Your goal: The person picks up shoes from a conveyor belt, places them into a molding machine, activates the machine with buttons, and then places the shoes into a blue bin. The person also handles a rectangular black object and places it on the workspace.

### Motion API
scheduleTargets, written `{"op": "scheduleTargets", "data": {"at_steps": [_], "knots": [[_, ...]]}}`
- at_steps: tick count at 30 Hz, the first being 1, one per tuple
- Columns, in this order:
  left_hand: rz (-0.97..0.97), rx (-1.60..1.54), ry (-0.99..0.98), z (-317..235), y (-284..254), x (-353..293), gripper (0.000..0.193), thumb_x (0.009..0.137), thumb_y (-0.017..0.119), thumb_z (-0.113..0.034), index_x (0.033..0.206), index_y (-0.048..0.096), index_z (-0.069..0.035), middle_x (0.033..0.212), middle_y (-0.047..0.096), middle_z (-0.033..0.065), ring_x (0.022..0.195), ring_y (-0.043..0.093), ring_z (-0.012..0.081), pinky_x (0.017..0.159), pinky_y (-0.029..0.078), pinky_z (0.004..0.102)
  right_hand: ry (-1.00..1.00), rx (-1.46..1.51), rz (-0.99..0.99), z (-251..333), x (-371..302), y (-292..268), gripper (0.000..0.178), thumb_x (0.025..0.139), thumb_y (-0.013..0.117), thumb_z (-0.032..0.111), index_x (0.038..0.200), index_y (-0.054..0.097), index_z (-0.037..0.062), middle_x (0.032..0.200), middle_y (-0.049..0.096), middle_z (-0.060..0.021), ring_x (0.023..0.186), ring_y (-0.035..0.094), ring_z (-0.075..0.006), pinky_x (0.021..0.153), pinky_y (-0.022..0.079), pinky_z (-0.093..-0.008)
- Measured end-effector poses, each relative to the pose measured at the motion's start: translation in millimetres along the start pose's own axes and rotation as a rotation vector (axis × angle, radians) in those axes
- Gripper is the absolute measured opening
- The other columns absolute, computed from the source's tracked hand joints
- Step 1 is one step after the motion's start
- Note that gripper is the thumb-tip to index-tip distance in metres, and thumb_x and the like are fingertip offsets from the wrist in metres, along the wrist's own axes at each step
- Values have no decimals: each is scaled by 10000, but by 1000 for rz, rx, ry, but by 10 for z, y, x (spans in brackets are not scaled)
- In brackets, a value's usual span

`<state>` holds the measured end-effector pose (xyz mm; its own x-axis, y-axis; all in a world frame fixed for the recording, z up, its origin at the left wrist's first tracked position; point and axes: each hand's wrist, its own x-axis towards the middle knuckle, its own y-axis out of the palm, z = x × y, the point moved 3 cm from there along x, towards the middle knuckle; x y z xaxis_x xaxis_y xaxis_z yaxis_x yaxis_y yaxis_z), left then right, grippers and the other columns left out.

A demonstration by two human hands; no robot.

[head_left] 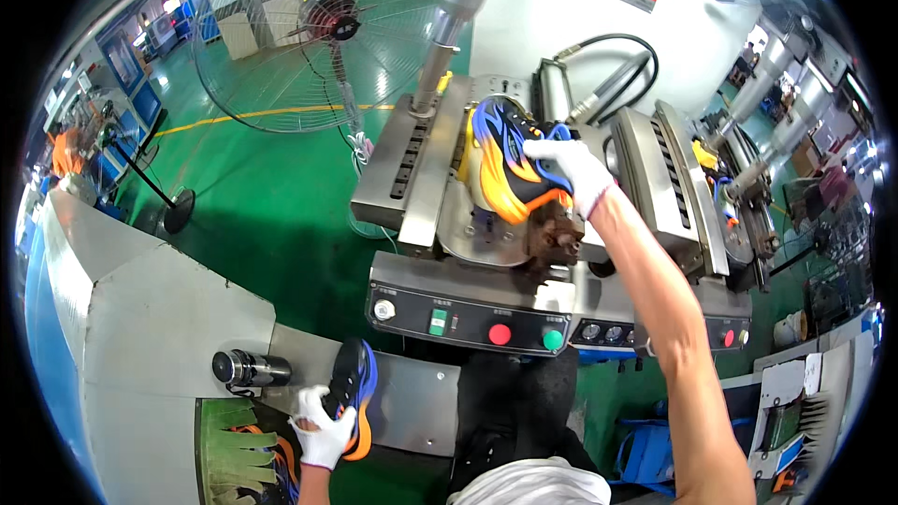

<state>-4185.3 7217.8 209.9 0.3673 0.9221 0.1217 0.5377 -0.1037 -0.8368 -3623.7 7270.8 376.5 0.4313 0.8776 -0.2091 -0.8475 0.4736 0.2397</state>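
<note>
My right hand (572,166), in a white glove, grips a sneaker (510,164) by its collar and heel. This sneaker is black and blue with an orange-yellow sole, tilted on its side in the middle of a metal pressing machine (482,238). At the lower left, my left hand (323,428), gloved too, has its fingers closed round the opening of a matching sneaker (361,397). That one lies over a grey metal shelf (416,402), toe pointing away from me. What my left fingertips touch inside it is hidden.
A control panel (468,309) with red and green buttons fronts the machine. A steel flask (253,369) stands on the left bench beside a green-fringed opening (229,449) with more shoes inside. A large wire fan (327,19) stands behind. Metal clamp blocks (645,178) flank the upper sneaker.
</note>
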Motion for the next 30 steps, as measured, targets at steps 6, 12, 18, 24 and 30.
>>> {"op": "scheduleTargets", "data": {"at_steps": [6, 12, 18, 24, 30], "knots": [[9, 72, 49, 472, 515, -341, 533, 668, 863, -209, 1116, 627, -40, 1103, 606, 219, 1023, 601, 432, 883, 494, 545, -3, -629, -333, -515, 1445, -93, 403, 744, 838, 223, 1052, 711, -3, 1008, 717, -126, 873, 681, -234, 720, 570, -416], [60, 72, -32, 467, 564, -222, 543, 705, 867, -168, 1162, 614, -22, 1130, 581, 219, 1033, 587, 414, 905, 497, 514, -13, -1300, -493, -834, 1545, 120, 551, 682, 808, 415, 1007, 780, -29, 1044, 753, -256, 1020, 747, -338, 908, 587, -378], [48, 116, -56, 404, 695, -162, 593, 708, 863, -145, 1219, 591, -17, 1143, 535, 212, 1045, 587, 420, 909, 495, 511, -171, -1538, -546, -536, 1830, 119, 427, 860, 608, 354, 1018, 787, 1, 1127, 728, -264, 1090, 709, -378, 955, 561, -419], [12, -13, -208, 136, 861, -71, 661, 724, 872, -174, 1285, 564, -10, 1236, 540, 242, 1172, 537, 432, 1041, 435, 517, -55, -1552, -110, -226, 1823, -136, 995, 755, 703, 735, 1343, 625, -63, 1325, 655, -296, 1215, 656, -386, 1054, 506, -427], [148, -58, 75, 472, 547, -197, 787, 712, 905, -202, 1397, 542, -67, 1342, 495, 224, 1214, 514, 424, 1057, 435, 525, -562, -965, 52, -27, -598, 814, 837, 941, 679, 487, 1534, 409, -39, 1495, 522, -282, 1349, 561, -383, 1140, 429, -420]]}}
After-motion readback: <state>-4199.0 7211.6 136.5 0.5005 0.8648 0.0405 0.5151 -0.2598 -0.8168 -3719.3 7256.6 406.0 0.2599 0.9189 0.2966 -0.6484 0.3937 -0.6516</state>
